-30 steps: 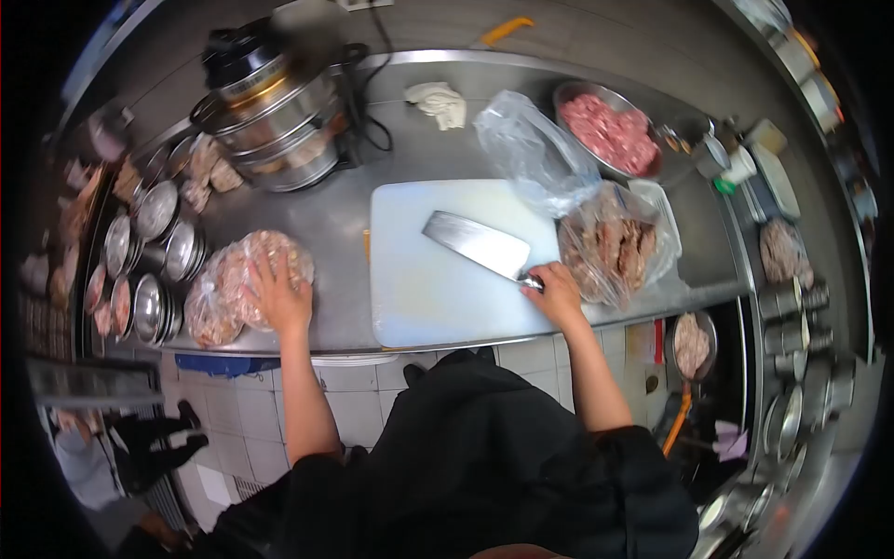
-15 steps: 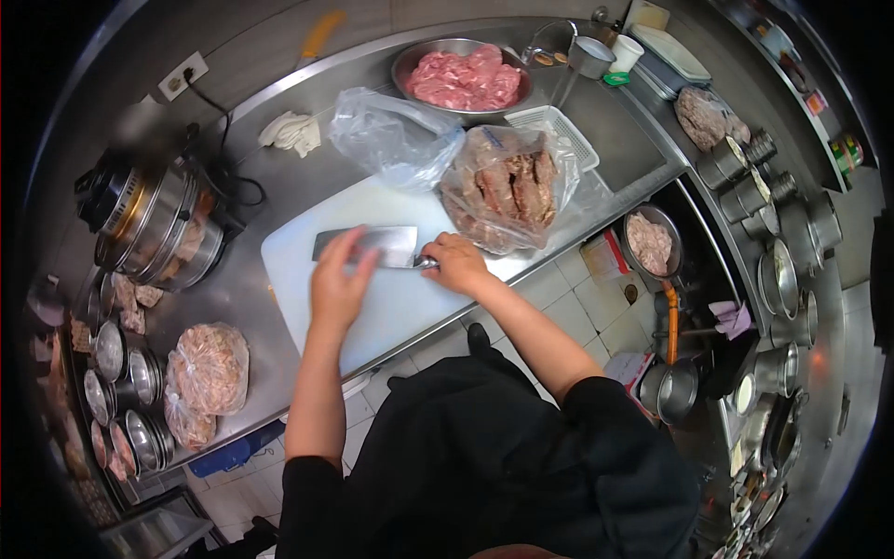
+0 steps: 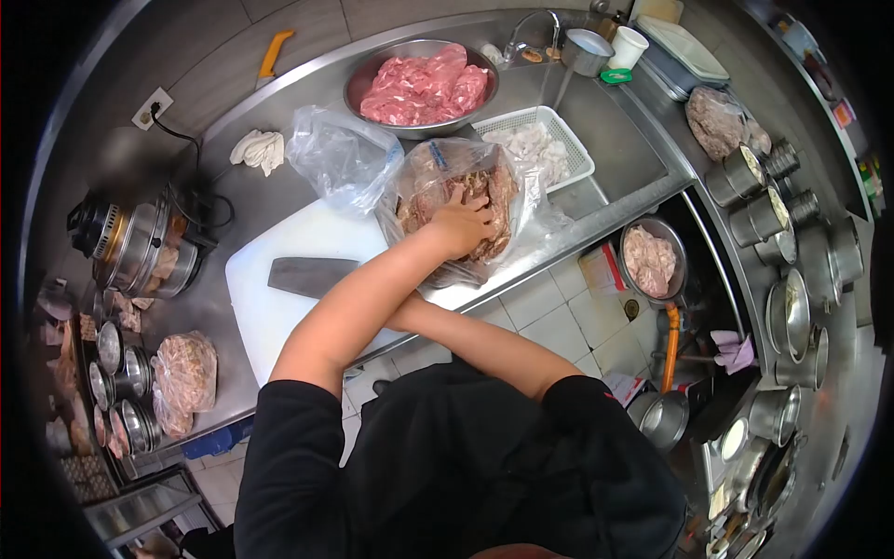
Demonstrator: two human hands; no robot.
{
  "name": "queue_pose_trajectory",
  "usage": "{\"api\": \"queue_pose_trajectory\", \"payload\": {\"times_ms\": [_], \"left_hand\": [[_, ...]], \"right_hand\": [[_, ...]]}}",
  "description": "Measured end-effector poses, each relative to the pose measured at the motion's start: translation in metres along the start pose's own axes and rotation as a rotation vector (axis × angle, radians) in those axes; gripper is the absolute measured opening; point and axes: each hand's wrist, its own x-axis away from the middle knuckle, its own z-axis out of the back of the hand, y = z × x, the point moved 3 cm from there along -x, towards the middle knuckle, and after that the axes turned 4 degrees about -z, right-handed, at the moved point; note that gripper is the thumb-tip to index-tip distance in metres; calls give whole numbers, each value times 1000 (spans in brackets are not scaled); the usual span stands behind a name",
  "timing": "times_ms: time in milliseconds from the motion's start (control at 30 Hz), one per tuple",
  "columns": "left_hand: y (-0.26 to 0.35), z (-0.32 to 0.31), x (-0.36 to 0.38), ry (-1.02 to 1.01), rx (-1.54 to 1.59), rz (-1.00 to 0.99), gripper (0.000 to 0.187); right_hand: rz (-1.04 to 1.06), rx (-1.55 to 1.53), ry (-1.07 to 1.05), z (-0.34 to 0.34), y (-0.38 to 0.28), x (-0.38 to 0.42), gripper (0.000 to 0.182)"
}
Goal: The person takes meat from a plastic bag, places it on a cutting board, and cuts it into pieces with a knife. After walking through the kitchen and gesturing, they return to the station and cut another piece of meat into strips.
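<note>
My left hand (image 3: 463, 224) reaches across my right forearm and rests on the brown meat (image 3: 498, 200) in a clear plastic bag (image 3: 438, 160). Its fingers are spread over the meat. Beneath my left forearm, my right hand (image 3: 403, 315) shows only in part at the front edge of the white cutting board (image 3: 256, 307); its fingers are hidden. A cleaver (image 3: 312, 276) lies flat on the board, with its handle end hidden behind my left arm. Beside the meat lies a crumpled clear bag (image 3: 340, 154).
Behind the bags stands a metal bowl (image 3: 354, 93) of pink meat. A white basket (image 3: 582, 160) with pale pieces is by the sink. At the left are a white cloth (image 3: 258, 151), a steel appliance (image 3: 149, 247) and bagged meat (image 3: 186, 373).
My left hand has moved right from above the cleaver blade onto the bagged meat, crossing over my right arm. The view has shifted, and more of the white basket shows.
</note>
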Motion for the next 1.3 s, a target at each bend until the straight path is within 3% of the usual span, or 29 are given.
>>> {"api": "queue_pose_trajectory", "payload": {"times_ms": [33,100,200,267,400,500,567,633,767,1067,1133,1200,1300], "left_hand": [[1,1,-3,-106,-63,22,46],[-4,2,-4,-79,-93,6,42],[-11,10,9,50,-159,-68,40],[-13,22,25,235,-77,-69,43],[-19,15,49,479,-15,18,47],[-15,-1,52,497,-121,36,42],[-14,-4,55,528,-103,50,40],[-15,-2,62,627,-78,63,40],[-19,-4,71,631,2,88,38],[-1,-6,35,439,-237,-83,32],[3,-5,21,57,-189,-115,30],[-8,5,17,90,-130,-129,30],[-21,34,28,252,22,-130,31]], "right_hand": [[-37,-58,-68,17,-13,1,49],[-68,-115,-130,33,-22,-1,50],[-73,-100,-148,26,-18,-3,50],[74,183,-55,-6,4,-4,49],[93,220,-111,0,-5,-6,48],[1,137,-132,21,-19,-6,46],[-154,189,-352,33,-31,-4,49],[-190,160,-348,23,-24,-6,49],[-152,123,-344,9,-11,-13,52],[-125,26,-230,2,-4,-8,56],[-74,-14,-101,-3,-2,-8,51],[-22,-60,29,-1,0,-6,46],[37,165,-100,-2,-2,-4,54]]}}
